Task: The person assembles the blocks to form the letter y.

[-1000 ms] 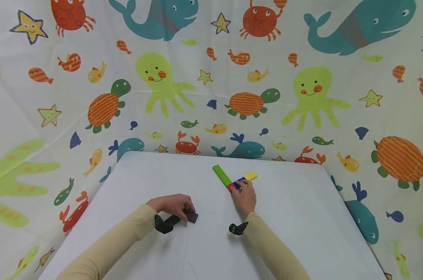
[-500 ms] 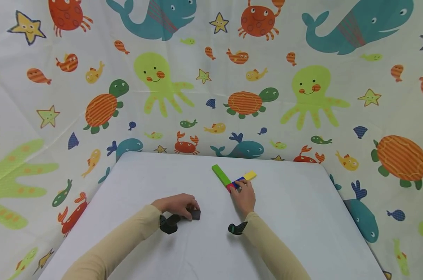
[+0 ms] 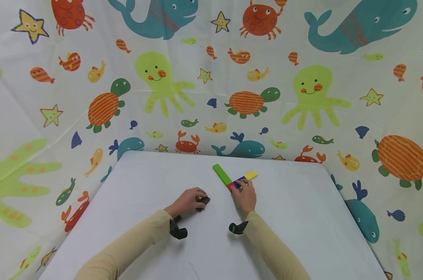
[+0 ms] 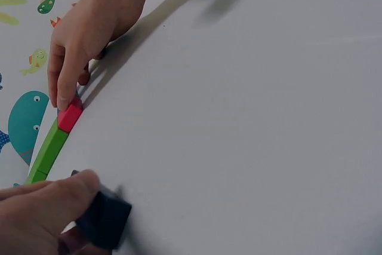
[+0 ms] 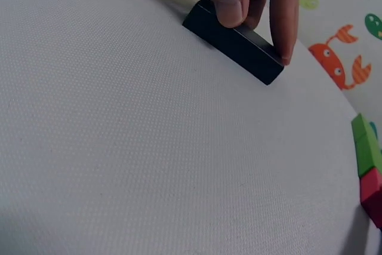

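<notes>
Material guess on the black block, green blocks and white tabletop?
Black block: painted wood or plastic, can't tell which; smooth, satin, faint sheen, no visible grain.
Green blocks: painted wood or plastic; even colour, crisp edges.
White tabletop: probably woven cloth or textured vinyl, matte; fine dotted texture in right wrist view.

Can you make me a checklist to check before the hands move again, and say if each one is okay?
1. Left hand has the dark block: ok, it is pinched between thumb and fingers.
2. Right hand is at the red block and blue block: ok.
3. Right hand is holding those blocks tightly: cannot tell, fingers cover part of them.
4. Green part meets the red block: ok, they touch.
5. Dark block touches the colored blocks: not ok, there is a gap.
6. Dark block is lifted off the table: cannot tell.
</notes>
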`<state>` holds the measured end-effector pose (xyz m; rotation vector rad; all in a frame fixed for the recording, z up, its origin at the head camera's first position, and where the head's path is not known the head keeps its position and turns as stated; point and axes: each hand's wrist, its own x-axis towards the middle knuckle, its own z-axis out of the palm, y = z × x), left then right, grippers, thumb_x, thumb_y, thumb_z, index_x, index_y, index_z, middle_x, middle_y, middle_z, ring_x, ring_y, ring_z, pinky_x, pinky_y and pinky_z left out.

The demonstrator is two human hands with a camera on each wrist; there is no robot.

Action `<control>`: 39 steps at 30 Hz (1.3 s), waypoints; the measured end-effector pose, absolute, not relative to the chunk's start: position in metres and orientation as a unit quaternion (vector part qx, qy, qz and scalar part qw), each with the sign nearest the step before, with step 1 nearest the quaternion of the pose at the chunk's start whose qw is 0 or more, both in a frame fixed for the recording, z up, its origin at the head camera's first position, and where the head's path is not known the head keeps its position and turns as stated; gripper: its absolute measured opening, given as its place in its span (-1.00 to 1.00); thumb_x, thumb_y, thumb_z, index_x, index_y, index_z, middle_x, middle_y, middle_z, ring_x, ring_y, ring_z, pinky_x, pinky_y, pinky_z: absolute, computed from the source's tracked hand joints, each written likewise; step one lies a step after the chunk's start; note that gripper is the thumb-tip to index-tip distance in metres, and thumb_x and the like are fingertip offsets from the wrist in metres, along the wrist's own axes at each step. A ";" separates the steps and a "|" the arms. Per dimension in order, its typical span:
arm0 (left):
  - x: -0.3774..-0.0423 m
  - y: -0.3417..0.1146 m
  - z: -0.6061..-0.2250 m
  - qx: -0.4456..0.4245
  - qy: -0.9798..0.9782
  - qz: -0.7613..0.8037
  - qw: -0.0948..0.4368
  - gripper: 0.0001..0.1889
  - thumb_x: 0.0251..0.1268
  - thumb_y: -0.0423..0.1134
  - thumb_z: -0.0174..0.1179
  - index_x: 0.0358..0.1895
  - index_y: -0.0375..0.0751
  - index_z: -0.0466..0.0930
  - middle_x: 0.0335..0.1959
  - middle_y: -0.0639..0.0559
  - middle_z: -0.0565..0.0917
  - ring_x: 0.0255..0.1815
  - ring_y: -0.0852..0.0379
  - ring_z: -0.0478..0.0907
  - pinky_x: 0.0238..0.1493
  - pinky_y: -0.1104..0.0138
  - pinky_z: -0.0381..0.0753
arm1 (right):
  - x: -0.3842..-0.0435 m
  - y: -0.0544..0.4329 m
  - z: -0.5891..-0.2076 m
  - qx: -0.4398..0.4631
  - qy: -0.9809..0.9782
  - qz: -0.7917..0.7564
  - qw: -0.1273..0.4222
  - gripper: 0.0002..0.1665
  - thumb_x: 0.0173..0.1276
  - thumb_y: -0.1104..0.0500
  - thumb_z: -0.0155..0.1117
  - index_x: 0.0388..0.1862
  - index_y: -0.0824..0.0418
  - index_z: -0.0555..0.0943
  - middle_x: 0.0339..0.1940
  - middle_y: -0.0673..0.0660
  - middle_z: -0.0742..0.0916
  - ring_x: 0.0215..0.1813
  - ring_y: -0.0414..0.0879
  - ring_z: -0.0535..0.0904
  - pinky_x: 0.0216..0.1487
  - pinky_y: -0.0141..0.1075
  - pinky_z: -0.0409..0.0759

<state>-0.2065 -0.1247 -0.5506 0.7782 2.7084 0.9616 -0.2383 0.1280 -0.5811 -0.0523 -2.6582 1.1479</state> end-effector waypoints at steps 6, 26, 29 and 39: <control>-0.215 -0.126 -0.544 0.297 0.886 0.313 0.169 -0.38 0.14 -0.26 0.42 0.29 -0.37 0.47 0.32 -0.13 0.45 0.06 0.03 0.55 0.06 0.23 0.55 | -0.243 0.129 -0.584 -0.013 -0.910 0.394 0.132 -0.53 0.30 -0.01 0.37 0.09 0.21 0.67 0.16 0.23 0.55 0.13 0.15 0.52 0.14 0.03 0.46; -0.232 -0.114 -0.550 0.309 0.864 0.359 0.171 -0.57 0.24 -0.33 0.33 0.19 -0.22 0.60 0.33 -0.06 0.47 0.12 0.05 0.54 0.15 0.22 0.53 | -0.240 0.128 -0.584 -0.016 -0.911 0.395 0.117 -0.53 0.30 -0.02 0.36 0.11 0.19 0.66 0.17 0.20 0.55 0.15 0.12 0.49 0.18 0.02 0.43; -0.239 -0.109 -0.550 0.304 0.870 0.348 0.170 -0.58 0.26 -0.36 0.30 0.21 -0.21 0.59 0.36 -0.05 0.45 0.18 0.02 0.52 0.18 0.18 0.51 | -0.240 0.128 -0.583 -0.014 -0.911 0.394 0.120 -0.54 0.30 -0.01 0.36 0.11 0.20 0.67 0.17 0.20 0.55 0.15 0.13 0.50 0.17 0.02 0.44; -0.250 -0.096 -0.556 0.275 0.880 0.351 0.161 -0.54 0.19 -0.26 0.38 0.19 -0.19 0.61 0.13 -0.03 0.53 0.08 0.07 0.53 0.11 0.25 0.55 | -0.240 0.128 -0.582 -0.016 -0.909 0.399 0.121 -0.54 0.30 0.00 0.37 0.10 0.21 0.67 0.15 0.20 0.55 0.14 0.13 0.50 0.17 0.03 0.44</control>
